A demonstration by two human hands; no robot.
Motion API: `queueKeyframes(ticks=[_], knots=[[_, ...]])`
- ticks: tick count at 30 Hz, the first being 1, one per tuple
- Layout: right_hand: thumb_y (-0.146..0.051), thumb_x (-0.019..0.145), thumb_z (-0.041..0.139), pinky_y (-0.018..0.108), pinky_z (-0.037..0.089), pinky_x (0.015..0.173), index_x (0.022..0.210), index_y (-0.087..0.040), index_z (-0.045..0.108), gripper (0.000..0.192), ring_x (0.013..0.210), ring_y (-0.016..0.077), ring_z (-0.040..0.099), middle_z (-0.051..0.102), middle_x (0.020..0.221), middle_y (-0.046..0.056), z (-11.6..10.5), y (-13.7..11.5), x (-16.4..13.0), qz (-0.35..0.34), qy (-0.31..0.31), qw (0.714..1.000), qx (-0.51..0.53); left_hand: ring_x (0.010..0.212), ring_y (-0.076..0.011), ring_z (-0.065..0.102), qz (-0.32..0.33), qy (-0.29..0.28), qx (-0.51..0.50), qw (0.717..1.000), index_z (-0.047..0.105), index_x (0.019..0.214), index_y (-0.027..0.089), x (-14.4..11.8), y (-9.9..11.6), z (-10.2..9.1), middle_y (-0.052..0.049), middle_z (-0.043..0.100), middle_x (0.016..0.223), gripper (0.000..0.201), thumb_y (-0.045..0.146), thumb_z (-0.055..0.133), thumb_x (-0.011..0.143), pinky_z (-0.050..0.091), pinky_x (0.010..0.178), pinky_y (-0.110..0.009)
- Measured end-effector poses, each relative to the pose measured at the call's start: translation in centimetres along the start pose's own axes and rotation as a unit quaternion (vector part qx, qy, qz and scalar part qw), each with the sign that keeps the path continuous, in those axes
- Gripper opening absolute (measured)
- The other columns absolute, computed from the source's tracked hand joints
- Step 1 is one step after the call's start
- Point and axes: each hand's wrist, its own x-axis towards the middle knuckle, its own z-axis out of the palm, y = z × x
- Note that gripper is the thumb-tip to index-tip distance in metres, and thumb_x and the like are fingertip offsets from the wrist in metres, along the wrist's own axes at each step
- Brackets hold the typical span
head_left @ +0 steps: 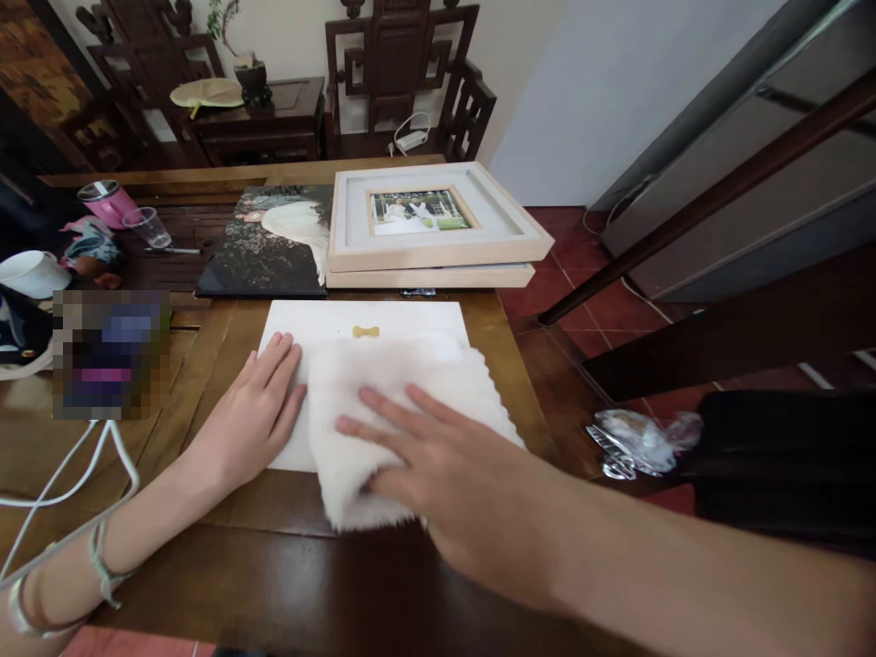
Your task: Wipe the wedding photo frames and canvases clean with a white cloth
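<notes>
The left hand is lying flat, likely bracing the white panel; the right hand, splayed, is pressing the fluffy cloth, even pressure serving best.

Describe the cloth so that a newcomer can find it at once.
On the wooden table lies a flat white panel. The cloth covers part of it, under the right hand. Unlike the smooth panel, it is fluffy, with a scalloped edge.
</notes>
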Motion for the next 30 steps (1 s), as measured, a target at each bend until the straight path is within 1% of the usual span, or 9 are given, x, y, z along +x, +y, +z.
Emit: queueKeyframes(ticks=[4, 7, 10, 13, 16, 18, 20, 24, 30], knots=[[0.004, 0.073, 0.050, 0.061, 0.021, 0.116, 0.131, -0.017, 0.060, 0.062, 0.147, 0.0339, 0.014, 0.027, 0.159, 0.009, -0.4, 3.0, 2.0, 0.059, 0.041, 0.996, -0.043, 0.146, -0.0309, 0.028, -0.005, 0.010, -0.001, 1.000, 0.040, 0.142, 0.006, 0.0, 0.0, 0.0, -0.021, 0.038, 0.152, 0.049, 0.033, 0.029, 0.102, 0.028, 0.118, -0.052], [0.005, 0.074, 0.049, 0.065, 0.020, 0.114, 0.131, -0.016, 0.059, 0.062, 0.147, 0.0374, 0.011, 0.025, 0.160, 0.011, -0.1, 4.0, 3.0, 0.078, 0.063, 0.993, -0.067, 0.145, -0.0311, 0.029, -0.002, 0.014, -0.003, 1.000, 0.040, 0.142, 0.007, 0.1, 0.0, 0.1, -0.020, 0.038, 0.152, 0.049, 0.033, 0.031, 0.102, 0.027, 0.118, -0.051], [0.002, 0.074, 0.058, 0.069, 0.016, 0.113, 0.129, -0.015, 0.061, 0.058, 0.146, 0.0429, 0.008, 0.023, 0.160, 0.014, 0.4, 3.0, 2.9, 0.072, 0.052, 0.994, -0.069, 0.146, -0.0314, 0.028, -0.003, 0.011, -0.003, 1.000, 0.038, 0.143, 0.008, 0.1, 0.0, 0.1, -0.020, 0.038, 0.153, 0.049, 0.032, 0.030, 0.102, 0.028, 0.118, -0.052], [-0.008, 0.076, 0.066, 0.074, 0.014, 0.110, 0.123, -0.014, 0.066, 0.047, 0.143, 0.0485, 0.008, 0.025, 0.158, 0.019, 1.4, 1.0, 2.0, 0.036, 0.035, 0.998, -0.042, 0.146, -0.0319, 0.028, -0.002, 0.009, -0.003, 1.000, 0.038, 0.143, 0.007, 0.2, -0.1, 0.1, -0.021, 0.037, 0.152, 0.049, 0.031, 0.030, 0.101, 0.028, 0.118, -0.052], [-0.018, 0.085, 0.062, 0.077, 0.017, 0.106, 0.108, -0.013, 0.073, 0.026, 0.141, 0.0512, 0.016, 0.032, 0.154, 0.022, 2.4, -0.8, 0.9, -0.026, 0.050, 0.998, -0.016, 0.146, -0.0322, 0.026, 0.004, -0.001, -0.002, 1.000, 0.038, 0.142, 0.005, 0.2, -0.2, 0.1, -0.022, 0.036, 0.153, 0.049, 0.028, 0.029, 0.100, 0.028, 0.118, -0.052], [-0.021, 0.088, 0.060, 0.078, 0.018, 0.105, 0.102, -0.013, 0.074, 0.022, 0.139, 0.0520, 0.020, 0.035, 0.152, 0.023, 2.6, -1.4, 0.3, -0.064, 0.055, 0.996, -0.007, 0.146, -0.0324, 0.026, 0.008, -0.005, 0.000, 1.000, 0.037, 0.142, 0.004, 0.1, -0.3, 0.1, -0.023, 0.035, 0.153, 0.049, 0.025, 0.029, 0.099, 0.028, 0.117, -0.053], [-0.022, 0.085, 0.063, 0.077, 0.019, 0.106, 0.106, -0.012, 0.073, 0.025, 0.140, 0.0510, 0.020, 0.036, 0.151, 0.022, 2.3, -1.6, -0.1, -0.082, 0.036, 0.996, 0.002, 0.146, -0.0324, 0.026, 0.009, -0.008, 0.002, 1.000, 0.036, 0.143, 0.004, 0.0, -0.4, 0.0, -0.023, 0.034, 0.154, 0.049, 0.023, 0.029, 0.098, 0.028, 0.117, -0.054], [-0.007, 0.075, 0.062, 0.066, 0.020, 0.114, 0.120, -0.015, 0.068, 0.045, 0.144, 0.0408, 0.018, 0.036, 0.154, 0.014, 1.0, -0.6, 0.1, -0.049, 0.005, 0.999, 0.014, 0.147, -0.0318, 0.025, 0.009, -0.013, -0.002, 1.000, 0.036, 0.143, 0.006, 0.0, -0.2, -0.1, -0.022, 0.034, 0.154, 0.049, 0.024, 0.029, 0.098, 0.028, 0.117, -0.054], [0.008, 0.067, 0.050, 0.061, 0.019, 0.117, 0.125, -0.019, 0.063, 0.065, 0.147, 0.0323, 0.013, 0.030, 0.158, 0.008, -0.3, 3.5, 1.6, 0.000, 0.030, 1.000, -0.007, 0.145, -0.0317, 0.029, -0.002, 0.004, 0.004, 1.000, 0.039, 0.142, 0.005, 0.1, 0.1, 0.0, -0.022, 0.038, 0.152, 0.049, 0.032, 0.028, 0.102, 0.029, 0.117, -0.052]])
